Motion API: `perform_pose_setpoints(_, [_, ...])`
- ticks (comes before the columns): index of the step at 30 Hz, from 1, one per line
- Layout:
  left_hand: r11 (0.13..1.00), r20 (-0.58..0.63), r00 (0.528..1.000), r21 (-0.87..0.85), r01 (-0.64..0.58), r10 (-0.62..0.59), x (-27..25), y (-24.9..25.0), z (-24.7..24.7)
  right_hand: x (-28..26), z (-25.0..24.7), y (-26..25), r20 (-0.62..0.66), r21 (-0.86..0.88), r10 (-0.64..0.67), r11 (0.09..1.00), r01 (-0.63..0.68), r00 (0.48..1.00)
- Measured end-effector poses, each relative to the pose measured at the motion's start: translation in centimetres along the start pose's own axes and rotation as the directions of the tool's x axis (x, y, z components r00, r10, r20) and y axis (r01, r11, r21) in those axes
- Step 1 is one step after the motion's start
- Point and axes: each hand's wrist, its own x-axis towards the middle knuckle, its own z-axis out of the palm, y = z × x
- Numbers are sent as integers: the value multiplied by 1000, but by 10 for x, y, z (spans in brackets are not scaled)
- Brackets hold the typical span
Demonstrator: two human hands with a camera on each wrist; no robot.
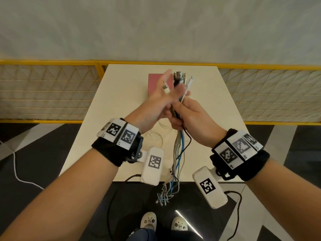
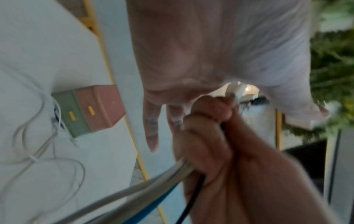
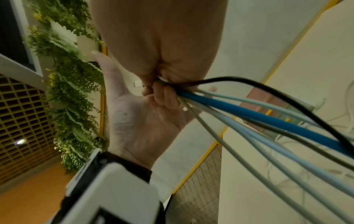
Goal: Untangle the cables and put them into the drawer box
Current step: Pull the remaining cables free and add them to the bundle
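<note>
My right hand [image 1: 187, 115] grips a bundle of cables [image 1: 178, 150], white, grey, blue and one black, held upright above the table. Its plug ends [image 1: 182, 79] stick up above the fist, and the tails hang past the table's near edge. My left hand [image 1: 161, 91] is open with straight fingers, its palm against the plug ends; a white plug [image 1: 165, 87] lies across it. The drawer box [image 1: 153, 82], pink on top, stands behind the hands; in the left wrist view the drawer box [image 2: 95, 109] shows pink and green fronts with yellow pulls. In the right wrist view the bundle [image 3: 249, 112] fans out of the fist.
Loose white cables [image 1: 156, 134] lie on the cream table [image 1: 217, 94] under my hands. A yellow mesh railing [image 1: 52, 62] runs behind the table. Black leads hang from the wrist cameras to the floor. My feet stand at the table's near edge.
</note>
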Motion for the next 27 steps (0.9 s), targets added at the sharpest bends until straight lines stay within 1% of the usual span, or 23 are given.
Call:
perform_pose_setpoints(1, [997, 28, 1000, 81, 7, -9, -2, -2, 2, 2, 0, -2, -1, -64, -7, 998, 7, 1000])
perform_pose_setpoints(3, [971, -13, 1000, 240, -2, 5, -1, -1, 5, 6, 0, -4, -8, -166, 9, 986, -11, 1000])
perform_pose_setpoints(5, [936, -69, 996, 351, -24, 51, 4, 4, 3, 9, -1, -5, 12, -167, 27, 986, -25, 1000])
perform_pose_setpoints(7, [902, -84, 993, 431, -36, 80, 7, 7, -1, 11, -3, -7, 71, -163, 8, 987, 4, 997])
perform_pose_setpoints(8, [882, -73, 994, 469, -41, 85, 7, 9, -3, 12, -5, -8, 92, -168, -8, 986, 23, 996])
perform_pose_setpoints(10, [848, -9, 995, 525, -78, 98, 3, 14, -1, 12, -7, -9, 140, -162, -47, 984, 70, 989])
perform_pose_setpoints(12, [863, 13, 989, 488, -133, 145, 2, 22, 0, 12, -12, -4, 231, -188, -63, 976, 108, 971])
perform_pose_setpoints(14, [913, -41, 975, 361, -189, 218, 6, 24, -5, 10, -12, 5, 305, -243, -26, 964, 104, 952])
perform_pose_setpoints(15, [939, -87, 968, 278, -202, 234, 10, 26, -6, 9, -12, 11, 304, -249, -11, 964, 91, 953])
perform_pose_setpoints(17, [971, -165, 960, 119, -209, 227, 15, 27, -8, 9, -11, 19, 289, -249, -15, 964, 91, 957])
perform_pose_setpoints(19, [979, -195, 960, 47, -198, 203, 17, 27, -8, 14, -11, 22, 313, -316, -15, 941, 119, 950])
perform_pose_setpoints(21, [979, -186, 962, 76, -190, 201, 20, 25, -10, 25, -13, 19, 339, -423, 4, 894, 149, 941])
perform_pose_setpoints(22, [971, -167, 962, 147, -191, 214, 22, 23, -11, 31, -15, 16, 333, -438, 2, 886, 153, 943])
perform_pose_setpoints(24, [920, -130, 960, 344, -189, 246, 25, 20, -14, 41, -16, 8, 306, -343, -34, 928, 144, 952])
perform_pose_setpoints(25, [896, -126, 957, 401, -191, 260, 25, 21, -15, 44, -13, 6, 297, -272, -66, 950, 151, 952])
perform_pose_setpoints(26, [888, -140, 951, 415, -196, 275, 26, 23, -17, 46, -10, 6, 290, -231, -87, 960, 158, 953])
perform_pose_setpoints(27, [891, -167, 940, 404, -210, 297, 28, 25, -19, 47, -7, 9, 284, -237, -91, 958, 162, 955])
